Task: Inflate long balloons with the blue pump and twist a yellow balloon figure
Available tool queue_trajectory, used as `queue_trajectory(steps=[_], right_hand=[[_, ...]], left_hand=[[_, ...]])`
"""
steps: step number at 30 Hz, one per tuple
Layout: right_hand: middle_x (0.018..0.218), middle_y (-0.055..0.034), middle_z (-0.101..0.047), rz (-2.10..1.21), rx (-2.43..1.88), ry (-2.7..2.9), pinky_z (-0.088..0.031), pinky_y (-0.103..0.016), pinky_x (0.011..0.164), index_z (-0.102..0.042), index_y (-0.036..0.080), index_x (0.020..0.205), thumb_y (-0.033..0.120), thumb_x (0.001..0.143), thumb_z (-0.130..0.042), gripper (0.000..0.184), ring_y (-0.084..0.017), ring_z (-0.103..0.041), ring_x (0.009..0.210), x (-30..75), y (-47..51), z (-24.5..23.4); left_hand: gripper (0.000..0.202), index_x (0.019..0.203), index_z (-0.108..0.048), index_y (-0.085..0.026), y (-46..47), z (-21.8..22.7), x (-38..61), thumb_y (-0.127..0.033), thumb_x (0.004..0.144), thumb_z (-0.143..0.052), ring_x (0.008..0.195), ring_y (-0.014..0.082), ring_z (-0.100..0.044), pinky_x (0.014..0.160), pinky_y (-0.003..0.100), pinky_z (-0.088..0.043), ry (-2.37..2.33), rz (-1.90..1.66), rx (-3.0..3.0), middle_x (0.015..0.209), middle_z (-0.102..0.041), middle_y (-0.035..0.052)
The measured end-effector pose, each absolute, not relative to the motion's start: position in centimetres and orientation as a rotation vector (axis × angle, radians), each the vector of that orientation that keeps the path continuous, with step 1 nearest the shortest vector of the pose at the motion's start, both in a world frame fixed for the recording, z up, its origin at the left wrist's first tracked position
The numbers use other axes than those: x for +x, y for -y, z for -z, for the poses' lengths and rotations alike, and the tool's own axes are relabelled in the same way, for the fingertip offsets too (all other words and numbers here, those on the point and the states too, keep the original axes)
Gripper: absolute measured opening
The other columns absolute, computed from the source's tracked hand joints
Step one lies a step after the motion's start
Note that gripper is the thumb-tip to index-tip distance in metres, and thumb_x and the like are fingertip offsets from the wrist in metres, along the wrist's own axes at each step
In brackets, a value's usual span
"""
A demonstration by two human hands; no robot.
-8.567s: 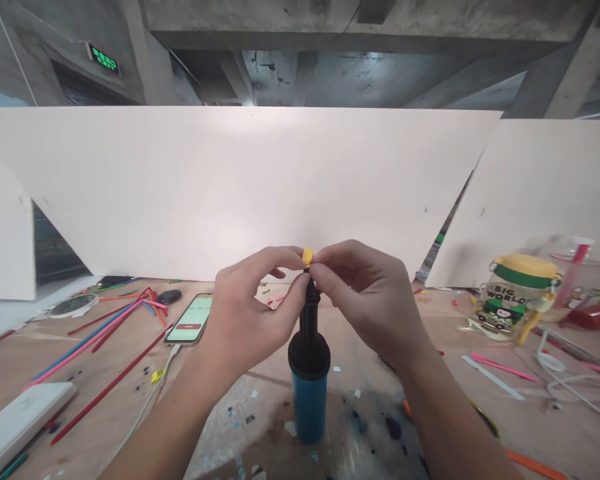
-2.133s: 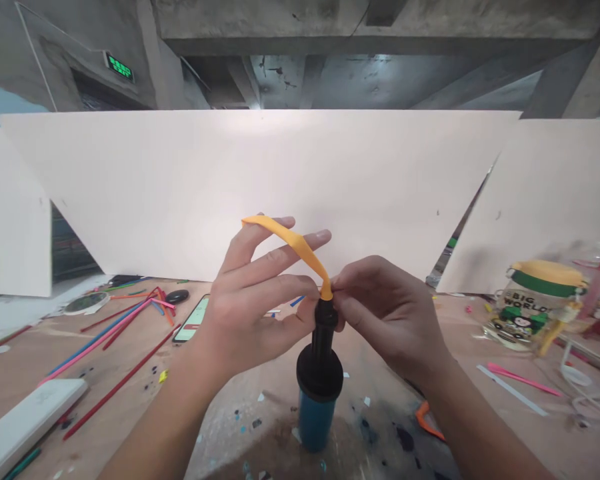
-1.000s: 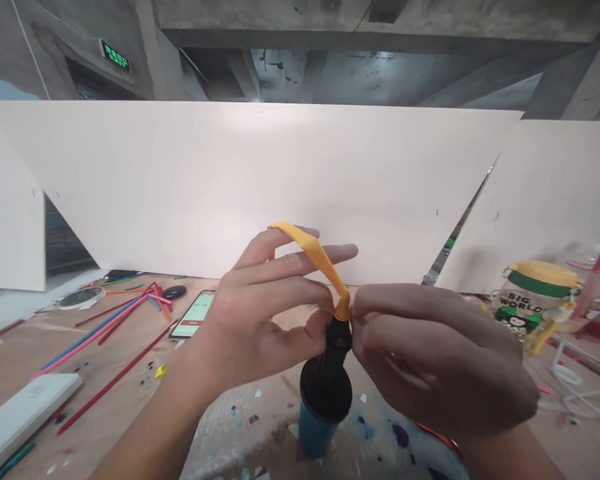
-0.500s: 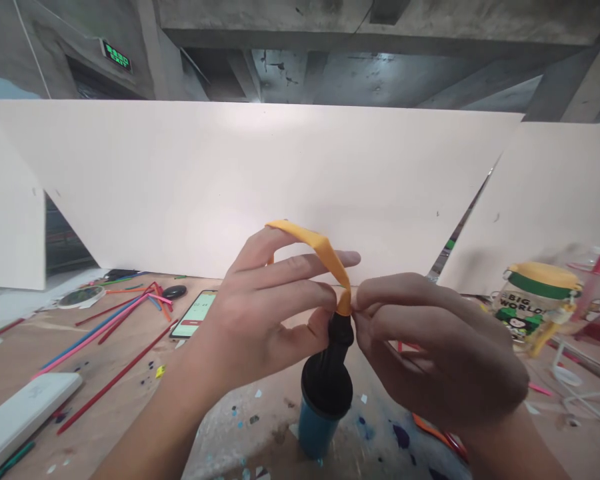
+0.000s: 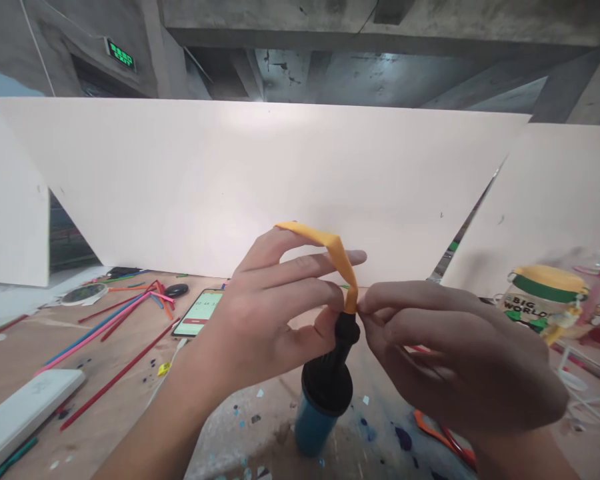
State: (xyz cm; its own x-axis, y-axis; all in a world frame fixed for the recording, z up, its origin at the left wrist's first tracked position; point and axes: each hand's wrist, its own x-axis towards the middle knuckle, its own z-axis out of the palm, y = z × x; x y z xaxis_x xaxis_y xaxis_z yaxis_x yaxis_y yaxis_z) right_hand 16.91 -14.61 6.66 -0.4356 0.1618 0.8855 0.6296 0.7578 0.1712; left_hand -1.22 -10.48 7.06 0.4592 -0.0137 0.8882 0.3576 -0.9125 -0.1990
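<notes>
A limp yellow balloon (image 5: pixel 336 248) is fitted by its neck on the black nozzle of a hand pump (image 5: pixel 316 421) with a blue body, which stands upright, slightly tilted. My left hand (image 5: pixel 280 297) pinches the balloon's neck at the nozzle between thumb and a finger. The rest of the balloon arches over its raised fingers, and the far end is hidden behind them. From the right, my right hand (image 5: pixel 450 350) has thumb and fingertip pinched together at the neck's edge. What little lies between those tips is hard to see.
Left on the brown-covered table are a phone (image 5: pixel 199 313), a white power bank (image 5: pixel 35 403), long thin balloons (image 5: pixel 123 370) and a black oval object (image 5: pixel 176 291). At right stand a yellow-lidded jar (image 5: pixel 535 300) and orange-handled scissors (image 5: pixel 433 427). A white panel (image 5: pixel 220 180) rises behind.
My right hand has tilted and shifted slightly right, its fingertips still by the balloon's neck. The left hand keeps its pinch. The whole view has moved a little.
</notes>
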Motion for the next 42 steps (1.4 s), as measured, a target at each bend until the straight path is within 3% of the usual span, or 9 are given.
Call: queue_trajectory(steps=[9, 16, 22, 33, 42], right_hand=[[0.076, 0.0035, -0.066, 0.458, -0.672, 1.927, -0.050, -0.019, 0.055, -0.048, 0.021, 0.063, 0.003, 0.072, -0.055, 0.022, -0.008, -0.063, 0.060, 16.9, 14.1, -5.8], [0.073, 0.0050, -0.065, 0.482, -0.721, 1.899, -0.042, -0.017, 0.042, -0.047, 0.021, 0.059, 0.001, 0.069, -0.055, 0.024, -0.007, -0.060, 0.052, 16.6, 14.2, -5.9], [0.077, 0.0061, -0.067, 0.473, -0.736, 1.879, -0.043, -0.018, 0.043, -0.045, 0.023, 0.067, 0.002, 0.069, -0.057, 0.024, -0.007, -0.061, 0.053, 16.7, 14.1, -5.7], [0.079, 0.0039, -0.068, 0.544, -0.761, 1.951, -0.041, -0.018, 0.043, -0.040, 0.021, 0.062, 0.002, 0.070, -0.055, 0.026, -0.008, -0.060, 0.056, 16.8, 13.8, -5.6], [0.083, 0.0042, -0.067, 0.532, -0.767, 1.970, -0.040, -0.020, 0.043, -0.043, 0.023, 0.073, 0.002, 0.068, -0.055, 0.025, -0.007, -0.054, 0.052, 17.4, 13.7, -5.1]], left_hand=[[0.016, 0.075, -0.060, -0.021, 10.3, -6.9, -0.9, -0.006, 0.071, -0.060, 0.103, 0.0198, -0.061, 0.092, 0.040, -0.048, 0.304, 1.461, -2.369, 0.104, -0.071, 0.0036], [0.016, 0.076, -0.058, -0.022, 10.3, -6.8, -0.9, -0.007, 0.072, -0.058, 0.098, 0.0184, -0.063, 0.091, 0.040, -0.049, 0.313, 1.460, -2.399, 0.102, -0.071, 0.0026], [0.017, 0.078, -0.059, -0.024, 10.3, -6.8, -1.2, -0.007, 0.074, -0.058, 0.101, 0.0200, -0.062, 0.093, 0.041, -0.047, 0.337, 1.410, -2.428, 0.105, -0.070, 0.0011], [0.014, 0.079, -0.060, -0.021, 11.3, -7.5, -1.9, -0.008, 0.079, -0.055, 0.107, 0.0211, -0.057, 0.098, 0.041, -0.041, 0.441, 1.215, -2.523, 0.104, -0.070, 0.0033], [0.017, 0.079, -0.061, -0.021, 11.6, -7.7, -2.0, -0.006, 0.080, -0.051, 0.104, 0.0207, -0.055, 0.095, 0.040, -0.041, 0.519, 1.125, -2.597, 0.099, -0.069, 0.0024]])
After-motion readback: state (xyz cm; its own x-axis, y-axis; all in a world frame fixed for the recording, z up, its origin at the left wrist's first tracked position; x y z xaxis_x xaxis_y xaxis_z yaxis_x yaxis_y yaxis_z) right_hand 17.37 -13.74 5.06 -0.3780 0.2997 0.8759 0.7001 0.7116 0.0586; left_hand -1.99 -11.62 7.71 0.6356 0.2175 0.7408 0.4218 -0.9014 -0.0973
